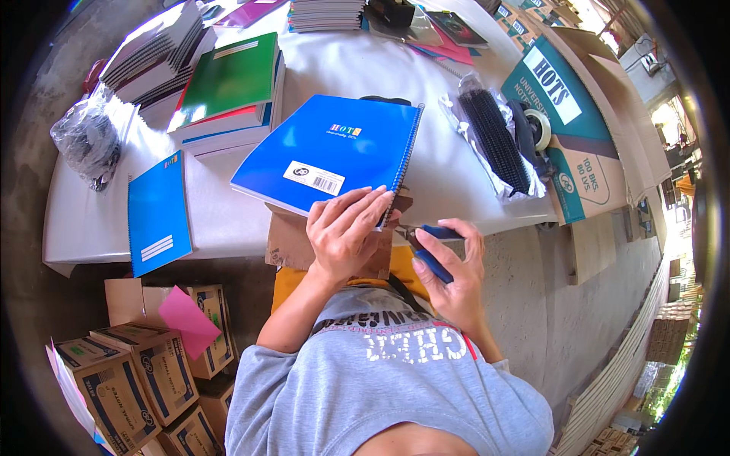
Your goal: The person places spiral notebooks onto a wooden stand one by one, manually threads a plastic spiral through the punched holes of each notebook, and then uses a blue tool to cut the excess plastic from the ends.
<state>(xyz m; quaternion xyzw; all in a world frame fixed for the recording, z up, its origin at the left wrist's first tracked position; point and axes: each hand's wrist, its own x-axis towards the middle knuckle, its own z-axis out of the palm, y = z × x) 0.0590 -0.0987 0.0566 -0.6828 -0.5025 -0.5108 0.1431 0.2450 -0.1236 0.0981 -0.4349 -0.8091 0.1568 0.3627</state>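
Note:
A blue spiral notebook (334,144) lies tilted across the near edge of the table, its coil along the right side. My left hand (346,235) grips its near right corner, fingers on the cover and the thumb mostly hidden. In my right hand (456,266) are pliers with blue handles (435,266), the handles spread apart. Their jaws point left, close by the near end of the coil; whether they touch the wire I cannot tell. Left of this notebook, a lighter blue notebook (158,216) sticks out over the table edge.
The white-covered table (471,209) carries a notebook stack with a green cover (232,76), a plastic-wrapped bundle (87,140), and black binding coils (490,137) beside a tape roll (538,129). A large open carton (582,152) stands right. Cardboard boxes (114,387) fill the lower left.

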